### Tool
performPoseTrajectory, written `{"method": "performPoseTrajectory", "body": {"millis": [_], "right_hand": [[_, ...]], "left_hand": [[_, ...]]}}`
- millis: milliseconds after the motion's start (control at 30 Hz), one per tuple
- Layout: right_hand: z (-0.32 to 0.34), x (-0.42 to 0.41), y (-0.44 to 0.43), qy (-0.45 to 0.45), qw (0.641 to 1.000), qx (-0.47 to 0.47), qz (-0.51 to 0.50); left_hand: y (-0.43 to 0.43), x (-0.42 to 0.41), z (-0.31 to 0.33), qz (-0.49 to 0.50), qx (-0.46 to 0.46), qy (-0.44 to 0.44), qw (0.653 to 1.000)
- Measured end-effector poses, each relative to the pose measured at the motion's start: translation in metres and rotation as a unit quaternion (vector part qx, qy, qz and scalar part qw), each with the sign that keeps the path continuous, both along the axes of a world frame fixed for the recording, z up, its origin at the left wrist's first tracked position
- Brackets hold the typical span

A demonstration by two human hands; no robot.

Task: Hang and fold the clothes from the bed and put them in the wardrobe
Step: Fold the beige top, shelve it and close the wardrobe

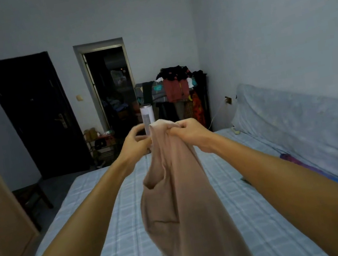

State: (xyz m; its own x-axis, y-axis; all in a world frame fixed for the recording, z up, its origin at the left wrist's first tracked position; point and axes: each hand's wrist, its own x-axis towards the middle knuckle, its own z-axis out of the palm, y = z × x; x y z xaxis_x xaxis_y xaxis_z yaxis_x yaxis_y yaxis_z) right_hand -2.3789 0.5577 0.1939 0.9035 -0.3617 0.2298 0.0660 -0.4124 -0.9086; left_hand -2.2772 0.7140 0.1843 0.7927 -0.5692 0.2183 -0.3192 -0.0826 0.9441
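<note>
Clearly soft, light, floppy beige garment (175, 194) above the bed (114, 205): my right grip (189, 132) clutches its bunched top, my left grip (136, 142) seemingly pinches the edge alongside.

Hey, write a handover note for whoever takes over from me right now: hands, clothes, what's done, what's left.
Left hand: pinches the top edge of the dusty-pink soft fabric garment.
Right hand: grips its bunched top.
Garment hangs over the blue checked bed sheet; its lower end is out of frame.
Done: garment picked up.
Left: fold or hang it, then put it away. No hanger in view.
</note>
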Motion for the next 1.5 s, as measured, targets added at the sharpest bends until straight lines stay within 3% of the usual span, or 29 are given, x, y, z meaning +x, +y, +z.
{"method": "performPoseTrajectory", "body": {"millis": [100,167,233,400,600,800,933,1000,1100,1300,1400,1500], "right_hand": [[0.0,0.005,-0.003,-0.06,0.995,-0.01,-0.073],[0.003,0.005,-0.001,-0.086,0.993,-0.026,-0.082],[0.004,0.006,-0.002,-0.105,0.989,-0.037,-0.093],[0.003,0.0,-0.025,-0.123,0.981,-0.041,-0.143],[-0.012,-0.021,-0.058,-0.05,0.982,-0.086,-0.162],[-0.034,-0.04,-0.063,0.003,0.995,-0.087,-0.052],[-0.052,-0.042,-0.061,0.016,0.997,-0.079,-0.01],[-0.06,-0.045,-0.056,-0.014,0.998,-0.059,-0.017],[-0.065,-0.055,-0.044,-0.061,0.996,-0.024,-0.057],[-0.059,-0.08,-0.028,-0.118,0.985,0.006,-0.124],[-0.057,-0.092,-0.02,-0.135,0.979,0.014,-0.153],[-0.056,-0.099,-0.021,-0.105,0.985,0.023,-0.135]], "left_hand": [[0.01,0.002,-0.031,-0.12,0.065,0.111,0.985],[0.012,-0.006,-0.052,-0.162,0.152,0.061,0.973],[0.009,-0.005,-0.074,-0.138,0.22,-0.032,0.965],[0.018,0.019,-0.091,0.039,0.111,-0.05,0.992],[0.042,0.029,-0.063,0.21,0.012,-0.11,0.971],[0.067,0.002,-0.05,0.27,0.047,-0.225,0.935],[0.082,-0.014,-0.057,0.315,0.031,-0.209,0.925],[0.089,-0.021,-0.06,0.315,0.051,-0.223,0.921],[0.104,-0.029,-0.06,0.295,0.132,-0.316,0.892],[0.131,-0.037,-0.045,0.178,0.212,-0.453,0.848],[0.132,-0.04,-0.04,0.147,0.221,-0.436,0.86],[0.131,-0.038,-0.038,0.1,0.225,-0.355,0.902]]}}
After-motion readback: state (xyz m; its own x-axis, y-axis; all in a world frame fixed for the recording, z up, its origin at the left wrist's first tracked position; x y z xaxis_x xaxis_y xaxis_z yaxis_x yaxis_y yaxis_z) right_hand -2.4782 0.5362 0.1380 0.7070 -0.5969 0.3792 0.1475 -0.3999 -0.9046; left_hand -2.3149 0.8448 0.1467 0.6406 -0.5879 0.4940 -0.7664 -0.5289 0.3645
